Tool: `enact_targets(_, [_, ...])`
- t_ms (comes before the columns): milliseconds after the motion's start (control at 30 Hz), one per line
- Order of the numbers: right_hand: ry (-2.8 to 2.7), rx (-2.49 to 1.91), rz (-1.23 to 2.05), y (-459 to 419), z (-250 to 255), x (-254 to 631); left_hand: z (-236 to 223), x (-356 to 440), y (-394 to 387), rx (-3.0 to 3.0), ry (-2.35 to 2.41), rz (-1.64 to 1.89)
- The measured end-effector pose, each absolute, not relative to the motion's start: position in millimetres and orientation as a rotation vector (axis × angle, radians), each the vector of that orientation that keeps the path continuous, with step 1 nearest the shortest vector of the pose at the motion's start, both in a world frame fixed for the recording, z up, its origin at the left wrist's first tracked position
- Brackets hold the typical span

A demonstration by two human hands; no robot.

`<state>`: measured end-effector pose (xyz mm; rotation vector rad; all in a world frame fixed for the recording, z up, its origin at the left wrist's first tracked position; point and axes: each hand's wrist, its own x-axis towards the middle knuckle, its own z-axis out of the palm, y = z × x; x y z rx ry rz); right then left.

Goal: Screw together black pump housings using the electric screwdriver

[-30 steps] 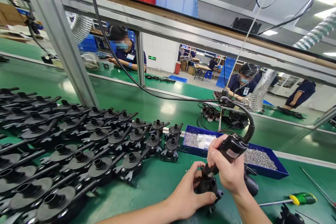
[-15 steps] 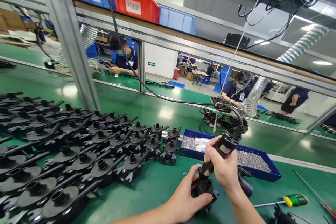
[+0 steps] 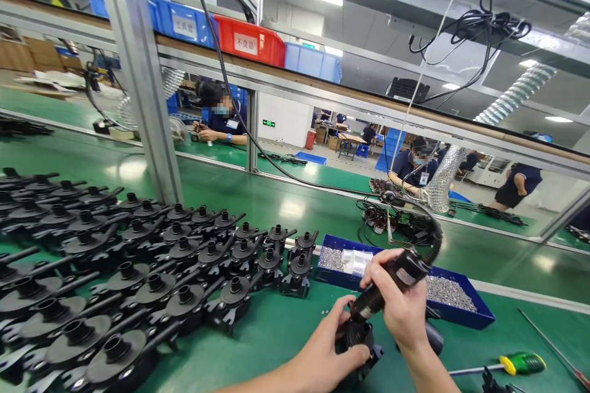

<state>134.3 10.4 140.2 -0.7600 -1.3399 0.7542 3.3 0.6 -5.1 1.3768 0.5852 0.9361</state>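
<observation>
Above green bench (image 3: 262, 325), corded screwdriver (image 3: 370, 302), long axis slanted, nose down-left

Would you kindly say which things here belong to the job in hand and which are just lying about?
In the job:
power driver, in the right hand
black assembly, in the left hand
probably the small metal pieces

Seemingly lying about:
green-handled screwdriver
red bin

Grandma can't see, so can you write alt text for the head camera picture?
A person's right hand holds a corded black power driver tilted over a black part held in the left hand. Similar parts crowd the green table at left.
</observation>
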Motion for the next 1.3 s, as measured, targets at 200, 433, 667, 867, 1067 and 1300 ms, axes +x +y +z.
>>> enact_targets(200, [-1.370, -0.548, 1.065, -6, 145, 138, -3, 1, 0, 1.493, 0.601, 0.963])
enact_targets(433, [-1.425, -0.585, 1.200, -2, 134, 136, 4, 2, -1, 1.536, 0.569, 1.016])
enact_targets(667, [-1.417, -0.686, 1.036, -8, 120, 129, 7, 1, -1, 1.481, 0.629, 1.003])
enact_targets(867, [-1.414, -0.873, 0.864, -13, 124, 119, 7, 2, -3, 1.415, 0.603, 1.026])
enact_targets(1067, [-1.331, -0.837, 0.939, -9, 137, 127, 9, -1, -6, 1.385, 0.615, 0.974])
enact_targets(1300, [-1.002, -0.824, 0.729, 22, 161, 171, 13, -13, -4, 1.345, 0.545, 0.799])
